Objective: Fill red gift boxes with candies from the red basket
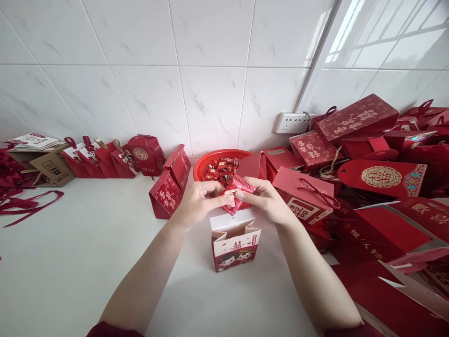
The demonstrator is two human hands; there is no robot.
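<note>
Both of my hands meet above an upright paper gift box (234, 250), whose top is open. My left hand (205, 199) pinches the left side of a red candy packet (242, 187). The packet's right side is pinched between the thumb and fingers of my right hand (264, 199). Something small and pale shows between my two thumbs, too small to make out. Just behind my hands stands a red plastic basket (201, 164) holding several wrapped candies (220, 171).
Red gift boxes (168, 187) and small handled bags (101, 159) line the wall at left, beside a brown box (54, 166) and loose ribbons (31, 203). A large pile of red boxes (358, 117) fills the right side. A power strip (293, 122) is against the tiled wall.
</note>
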